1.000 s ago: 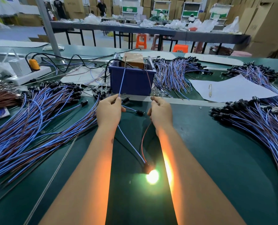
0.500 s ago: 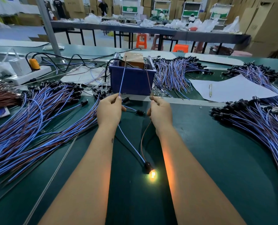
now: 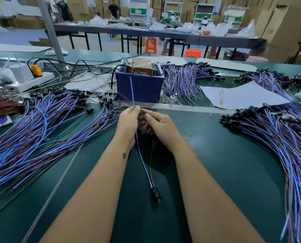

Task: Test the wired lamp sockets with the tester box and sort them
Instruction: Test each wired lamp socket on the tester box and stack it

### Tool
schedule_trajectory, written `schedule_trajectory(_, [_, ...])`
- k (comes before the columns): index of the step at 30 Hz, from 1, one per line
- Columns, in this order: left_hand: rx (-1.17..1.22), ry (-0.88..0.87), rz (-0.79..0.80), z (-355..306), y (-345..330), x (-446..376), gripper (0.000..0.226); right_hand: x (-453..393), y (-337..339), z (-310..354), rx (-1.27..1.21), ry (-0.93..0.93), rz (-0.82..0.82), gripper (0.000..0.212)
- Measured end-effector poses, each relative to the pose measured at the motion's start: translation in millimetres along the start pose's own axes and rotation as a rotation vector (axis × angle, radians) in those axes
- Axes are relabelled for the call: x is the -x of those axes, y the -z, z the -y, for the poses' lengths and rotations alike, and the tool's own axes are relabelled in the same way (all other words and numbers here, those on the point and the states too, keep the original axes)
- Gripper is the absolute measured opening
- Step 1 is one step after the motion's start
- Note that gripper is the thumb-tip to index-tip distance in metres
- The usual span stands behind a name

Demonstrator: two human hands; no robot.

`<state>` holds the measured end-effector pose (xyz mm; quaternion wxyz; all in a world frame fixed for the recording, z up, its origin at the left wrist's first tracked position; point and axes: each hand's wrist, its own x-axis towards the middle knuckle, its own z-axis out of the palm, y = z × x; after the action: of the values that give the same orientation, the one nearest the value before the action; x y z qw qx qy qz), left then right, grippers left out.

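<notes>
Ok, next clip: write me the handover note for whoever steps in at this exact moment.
Left hand pinches the blue lead, its end pointing up toward the blue tester box.
Right hand is closed beside it, apparently on the brown lead; that grip is partly hidden.
The socket hangs between the forearms, unlit.
Done: one socket picked up.
Left: sort this one, then work through the big pile on the left. Another pile lies right.
</notes>
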<state>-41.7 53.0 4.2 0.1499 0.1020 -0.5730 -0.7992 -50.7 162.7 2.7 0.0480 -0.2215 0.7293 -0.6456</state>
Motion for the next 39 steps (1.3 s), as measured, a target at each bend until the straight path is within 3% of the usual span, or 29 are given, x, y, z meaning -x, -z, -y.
schedule_trajectory(6, [0.326, 0.183, -0.023, -11, 7, -1, 0.026, 8, 4, -1, -0.004, -0.039, 0.031, 0.041])
schedule_trajectory(13, [0.821, 0.195, -0.149, -15, 16, -5, 0.03, 8, -2, -11, 0.494, 0.152, 0.054, 0.085])
schedule_trajectory(15, [0.891, 0.229, -0.172, -17, 20, -6, 0.035, 8, -5, -10, 0.489, 0.192, 0.072, 0.083])
schedule_trajectory(17, [0.906, 0.25, -0.192, -17, 22, -8, 0.049, 9, -6, -7, 0.306, 0.185, 0.07, 0.065])
schedule_trajectory(22, [0.61, 0.224, -0.221, -12, 22, -9, 0.041, 12, 8, 4, -0.296, 0.107, -0.035, 0.024])
schedule_trajectory(27, [0.403, 0.091, -0.237, -11, 23, -9, 0.021, 6, 19, 5, -0.777, -0.042, -0.278, 0.021])
schedule_trajectory(30, [0.02, -0.118, -0.261, -5, 22, -5, 0.02, 5, 27, 4, -0.942, -0.069, -0.35, 0.019])
schedule_trajectory(33, [-0.366, -0.279, -0.123, 9, 20, -3, 0.021, 7, 30, 5, -0.995, -0.064, -0.423, 0.021])
schedule_trajectory(35, [-0.556, -0.317, -0.034, 15, 18, -1, 0.022, 8, 32, 4, -0.898, -0.074, -0.516, 0.021])
schedule_trajectory(39, [-0.701, -0.36, 0.068, 14, 14, 4, 0.027, 17, 37, 0, -0.666, -0.078, -0.607, 0.023])
